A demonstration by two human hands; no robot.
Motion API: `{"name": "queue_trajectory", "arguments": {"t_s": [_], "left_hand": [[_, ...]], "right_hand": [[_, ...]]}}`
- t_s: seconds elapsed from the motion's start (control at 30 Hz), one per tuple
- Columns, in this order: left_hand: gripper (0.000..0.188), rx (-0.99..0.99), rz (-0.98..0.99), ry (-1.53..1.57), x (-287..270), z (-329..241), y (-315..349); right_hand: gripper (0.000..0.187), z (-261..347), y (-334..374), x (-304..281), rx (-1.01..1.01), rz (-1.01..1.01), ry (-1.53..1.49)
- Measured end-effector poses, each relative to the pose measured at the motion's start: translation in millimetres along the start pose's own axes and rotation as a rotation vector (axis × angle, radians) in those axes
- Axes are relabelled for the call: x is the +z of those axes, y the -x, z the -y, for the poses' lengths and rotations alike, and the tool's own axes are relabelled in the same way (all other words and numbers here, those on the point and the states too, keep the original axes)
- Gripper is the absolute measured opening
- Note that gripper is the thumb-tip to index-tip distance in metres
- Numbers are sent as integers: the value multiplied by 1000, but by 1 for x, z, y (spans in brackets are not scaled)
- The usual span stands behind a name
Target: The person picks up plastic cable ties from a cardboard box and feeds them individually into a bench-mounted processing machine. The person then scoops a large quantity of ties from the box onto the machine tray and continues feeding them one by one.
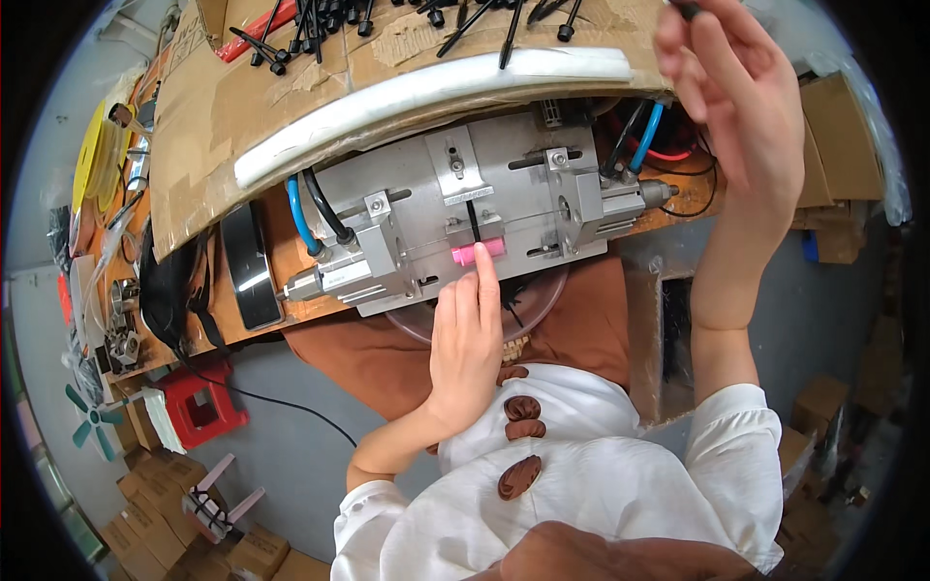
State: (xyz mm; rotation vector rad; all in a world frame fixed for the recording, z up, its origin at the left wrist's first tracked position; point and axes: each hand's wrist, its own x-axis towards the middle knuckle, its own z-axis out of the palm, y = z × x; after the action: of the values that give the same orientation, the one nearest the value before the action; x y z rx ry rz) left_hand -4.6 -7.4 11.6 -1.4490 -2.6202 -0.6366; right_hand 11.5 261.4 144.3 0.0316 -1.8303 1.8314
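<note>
A pink cylindrical piece (467,254) sits at the front middle of a metal fixture (436,208). Running back from it is a thin black rod (474,221), which reaches under a metal bracket (457,167). My left hand (467,329) lays its stretched index fingertip on the pink piece; the other fingers are lightly bent and hold nothing. High at the right, my right hand (741,97) is raised with its fingers curled. A small dark thing shows at its fingertips by the picture's upper edge, mostly hidden and slightly blurred.
Several black rods with knobbed heads (320,29) lie on cardboard (194,145) edged with a white foam strip (436,102). Air cylinders (344,274) with blue and black hoses flank the fixture. A phone (250,266) lies left. Below the fixture is a clear bowl (412,322); a red stool (199,402) stands lower left.
</note>
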Motion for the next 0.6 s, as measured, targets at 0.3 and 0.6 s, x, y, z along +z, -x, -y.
{"name": "queue_trajectory", "arguments": {"t_s": [0.3, 0.6], "left_hand": [[72, -22, 53, -31, -1, -3, 1], [38, 69, -257, -28, -81, 52, -125]], "right_hand": [[23, -5, 77, 39, -57, -290, 371], [65, -91, 157, 91, -131, 146, 830]]}}
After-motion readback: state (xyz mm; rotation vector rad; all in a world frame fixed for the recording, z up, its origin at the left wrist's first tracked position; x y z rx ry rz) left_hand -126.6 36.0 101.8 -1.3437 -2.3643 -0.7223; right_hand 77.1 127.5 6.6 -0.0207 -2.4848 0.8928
